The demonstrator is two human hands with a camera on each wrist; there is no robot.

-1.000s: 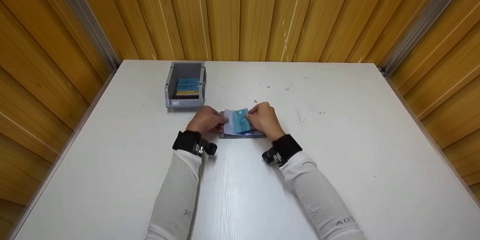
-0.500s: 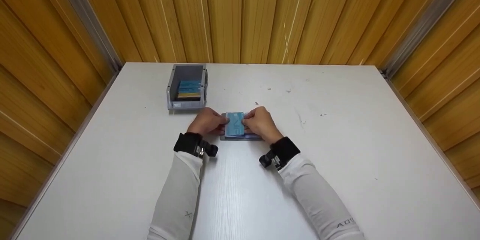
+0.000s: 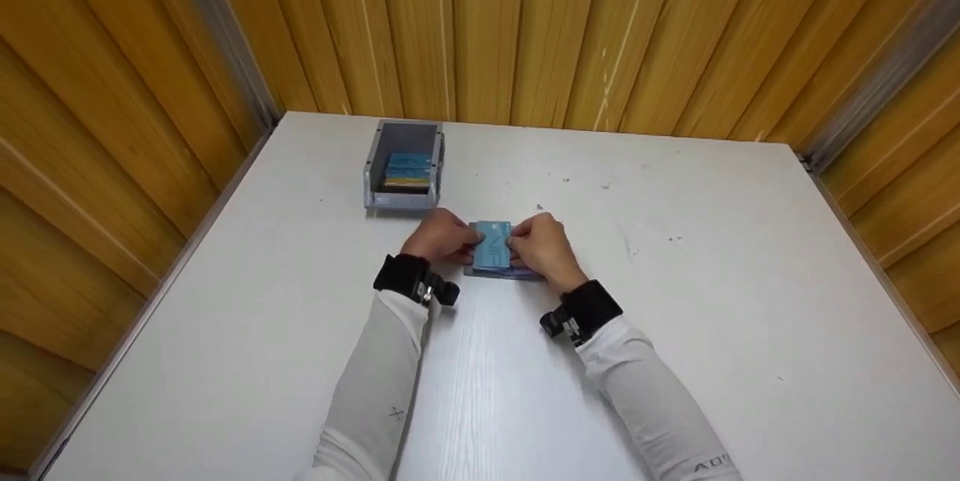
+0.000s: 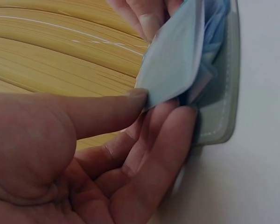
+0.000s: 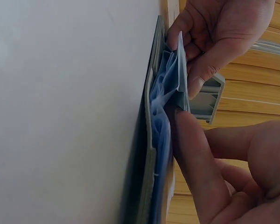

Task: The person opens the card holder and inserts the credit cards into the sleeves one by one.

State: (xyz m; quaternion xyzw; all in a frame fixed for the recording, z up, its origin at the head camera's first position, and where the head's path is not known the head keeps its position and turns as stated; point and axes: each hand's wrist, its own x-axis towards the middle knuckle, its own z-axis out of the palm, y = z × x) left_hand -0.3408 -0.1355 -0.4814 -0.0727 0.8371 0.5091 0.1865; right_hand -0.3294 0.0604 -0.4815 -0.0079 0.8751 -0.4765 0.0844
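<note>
A blue card (image 3: 493,245) is held between the two hands, above the left part of a card holder (image 4: 231,70) lying open on the white table (image 3: 465,406). The card's left edge is pinched by the left hand (image 3: 444,235), with the thumb laid on the upper face and fingers tucked beneath. The opposite edge is gripped narrowly by the right hand (image 3: 546,245), so the card's printed middle is left uncovered between the thumbs. Clear sleeves (image 5: 161,102) are bunched between the card and the grey cover, as seen from the right wrist; how far the card is covered by a sleeve cannot be told. Beyond the left hand, a grey bin (image 3: 401,202) is set near the table's far edge, with blue and yellow cards (image 3: 409,169) stacked inside. The table is backed by a wood-patterned wall (image 3: 540,31).
</note>
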